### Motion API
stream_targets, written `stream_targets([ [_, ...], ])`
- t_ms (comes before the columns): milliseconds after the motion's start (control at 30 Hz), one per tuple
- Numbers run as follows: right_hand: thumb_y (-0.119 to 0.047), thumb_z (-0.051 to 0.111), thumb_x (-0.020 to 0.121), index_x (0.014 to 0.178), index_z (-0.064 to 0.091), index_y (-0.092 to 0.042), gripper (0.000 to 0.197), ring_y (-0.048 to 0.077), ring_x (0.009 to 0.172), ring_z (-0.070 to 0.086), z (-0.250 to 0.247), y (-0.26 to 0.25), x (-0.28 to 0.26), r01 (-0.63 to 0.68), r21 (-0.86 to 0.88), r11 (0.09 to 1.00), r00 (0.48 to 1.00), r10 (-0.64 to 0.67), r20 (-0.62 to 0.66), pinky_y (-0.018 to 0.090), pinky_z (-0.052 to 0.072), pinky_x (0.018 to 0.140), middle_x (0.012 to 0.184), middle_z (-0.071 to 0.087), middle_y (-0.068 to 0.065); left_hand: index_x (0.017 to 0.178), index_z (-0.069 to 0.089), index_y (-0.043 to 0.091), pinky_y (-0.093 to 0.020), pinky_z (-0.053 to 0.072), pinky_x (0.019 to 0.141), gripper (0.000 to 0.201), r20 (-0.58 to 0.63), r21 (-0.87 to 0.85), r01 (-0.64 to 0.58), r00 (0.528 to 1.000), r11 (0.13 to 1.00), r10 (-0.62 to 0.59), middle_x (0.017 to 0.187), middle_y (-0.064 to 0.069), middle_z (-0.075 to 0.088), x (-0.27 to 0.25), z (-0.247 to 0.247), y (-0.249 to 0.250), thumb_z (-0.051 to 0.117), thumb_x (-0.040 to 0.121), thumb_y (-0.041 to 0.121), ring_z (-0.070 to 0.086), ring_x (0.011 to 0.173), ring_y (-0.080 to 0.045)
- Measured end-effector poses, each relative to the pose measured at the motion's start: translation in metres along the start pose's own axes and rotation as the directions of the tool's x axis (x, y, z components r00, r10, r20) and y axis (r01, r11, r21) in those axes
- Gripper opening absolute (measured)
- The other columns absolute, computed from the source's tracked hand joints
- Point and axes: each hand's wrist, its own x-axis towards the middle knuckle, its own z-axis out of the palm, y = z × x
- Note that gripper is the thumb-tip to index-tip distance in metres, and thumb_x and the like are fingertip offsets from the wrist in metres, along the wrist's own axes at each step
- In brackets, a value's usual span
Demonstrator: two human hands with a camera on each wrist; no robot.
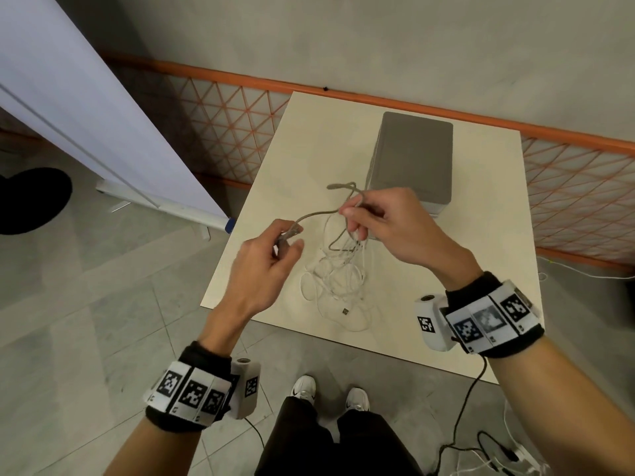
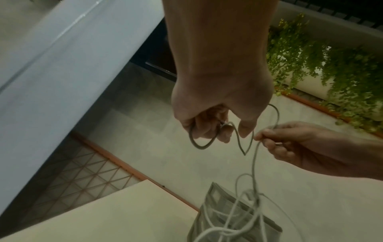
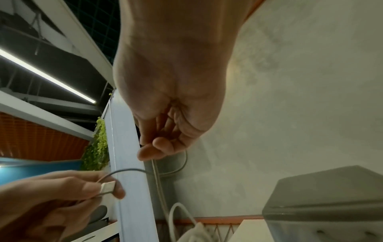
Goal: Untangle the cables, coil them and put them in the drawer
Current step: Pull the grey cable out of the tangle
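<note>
Two hands up over the table [image 1: 464,304], both busy on one grey cable [image 1: 311,215]. Left hand [image 1: 266,266] has the plug end: thumb and forefinger pinch the cable's flat white connector [image 3: 107,187], the other fingers curled under it, and a small grey loop hangs below those fingers in the left wrist view. Right hand [image 1: 388,223] pinches the same cable further along, thumb tip pressed against forefinger, with a strand running straight down out of the pinch. Between the two hands the grey cable sags in a short arc, and beyond the right fingertips it kinks into a little loop just in front of the drawer unit [image 1: 410,159].

Below the right hand, thin white cables [image 1: 335,276] hang from its curled fingers and spill onto the table in a loose tangle of overlapping rings; how many white cables there are, I can't count, the loops run together. One small square metal plug [image 1: 345,311] lies at the near end of that pile, close to the table's front edge.

One drawer unit, grey, boxy, standing on the far right part of the tabletop, its drawer fronts showing two small handle slots in the right wrist view. The grey cable looks matte and fairly stiff; the white ones are thinner and limper.
</note>
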Motion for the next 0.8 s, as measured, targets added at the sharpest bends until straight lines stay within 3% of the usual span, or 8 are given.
stream_targets([
  [100, -0.019, 0.064, 0.096, 0.091, 0.074, -0.009, 0.015, 0.014, 0.059, 0.066, 0.011, -0.008, 0.005, 0.03, -0.007, 1.0, 0.998, -0.029, 0.064, 0.031, 0.055, 0.063, 0.07, 0.071, 0.001, 0.114, 0.062, 0.031, -0.035, 0.053, 0.065, 0.028, 0.065, -0.017, -0.007, 0.998, 1.0, 0.008, 0.055, 0.013, 0.047, 0.006, 0.024, 0.012, 0.063, 0.091, 0.048, 0.047, 0.052, -0.004],
  [200, -0.02, 0.068, 0.093, 0.097, 0.074, -0.01, 0.012, 0.013, 0.064, 0.067, 0.021, -0.005, 0.008, 0.056, 0.073, 0.996, 0.994, -0.062, 0.095, 0.034, 0.057, 0.069, 0.072, 0.071, 0.005, 0.102, 0.066, 0.023, -0.031, 0.039, 0.054, 0.015, 0.039, -0.092, 0.005, 0.999, 0.996, -0.002, 0.054, 0.011, 0.043, 0.015, 0.05, 0.015, 0.061, 0.098, 0.037, 0.04, 0.051, -0.007],
  [267, -0.013, 0.072, 0.089, 0.107, 0.069, -0.011, 0.018, 0.017, 0.074, 0.069, 0.029, 0.008, 0.003, 0.046, 0.196, 0.979, 0.999, -0.046, -0.008, 0.033, 0.058, 0.073, 0.081, 0.071, 0.005, 0.093, 0.067, 0.015, -0.025, 0.034, 0.053, 0.018, 0.004, -0.177, 0.052, 0.999, 0.983, -0.053, 0.055, 0.012, 0.044, 0.017, 0.059, 0.01, 0.057, 0.101, 0.028, 0.037, 0.052, -0.006],
  [333, -0.006, 0.074, 0.085, 0.107, 0.06, -0.009, 0.025, 0.023, 0.077, 0.066, 0.044, 0.026, -0.009, 0.03, 0.239, 0.971, 0.989, 0.005, -0.147, 0.031, 0.055, 0.067, 0.085, 0.066, 0.007, 0.083, 0.064, 0.015, -0.025, 0.034, 0.053, 0.022, -0.007, -0.255, 0.083, 0.996, 0.963, -0.087, 0.056, 0.012, 0.048, 0.016, 0.062, 0.007, 0.056, 0.102, 0.024, 0.038, 0.052, -0.005],
  [433, -0.014, 0.071, 0.088, 0.099, 0.053, -0.011, 0.022, 0.02, 0.079, 0.058, 0.074, 0.058, -0.026, -0.045, 0.115, 0.992, 0.989, 0.061, -0.133, 0.023, 0.045, 0.067, 0.088, 0.059, 0.004, 0.081, 0.064, 0.02, -0.029, 0.041, 0.056, 0.022, 0.006, -0.315, 0.118, 0.992, 0.942, -0.122, 0.063, 0.011, 0.056, 0.013, 0.063, 0.002, 0.056, 0.102, 0.022, 0.047, 0.058, -0.01],
  [533, -0.028, 0.066, 0.092, 0.097, 0.055, -0.021, 0.014, 0.015, 0.09, 0.049, 0.09, 0.084, -0.032, -0.092, -0.107, 0.99, 0.996, 0.093, 0.009, 0.022, 0.036, 0.076, 0.093, 0.056, -0.006, 0.086, 0.064, 0.01, -0.023, 0.037, 0.055, 0.023, 0.017, -0.367, 0.145, 0.989, 0.919, -0.149, 0.058, 0.012, 0.049, 0.01, 0.062, -0.003, 0.053, 0.103, 0.021, 0.042, 0.056, -0.009],
  [667, -0.027, 0.061, 0.097, 0.091, 0.063, -0.018, 0.012, 0.012, 0.086, 0.045, 0.088, 0.1, -0.034, -0.066, -0.196, 0.978, 0.998, 0.066, -0.008, 0.014, 0.033, 0.076, 0.087, 0.058, -0.006, 0.085, 0.06, 0.002, -0.016, 0.03, 0.049, 0.029, -0.016, -0.419, 0.173, 0.98, 0.892, -0.197, 0.058, 0.009, 0.04, 0.009, 0.053, -0.004, 0.048, 0.106, 0.018, 0.033, 0.051, -0.006],
  [800, -0.019, 0.057, 0.099, 0.101, 0.07, -0.013, 0.014, 0.023, 0.098, 0.053, 0.075, 0.125, -0.034, -0.153, -0.341, 0.928, 0.988, 0.153, -0.026, 0.024, 0.038, 0.083, 0.099, 0.067, 0.001, 0.085, 0.059, 0.011, -0.013, 0.027, 0.048, 0.027, -0.065, -0.488, 0.173, 0.97, 0.855, -0.233, 0.062, 0.001, 0.035, 0.007, 0.041, -0.005, 0.044, 0.107, 0.015, 0.03, 0.052, -0.005],
])
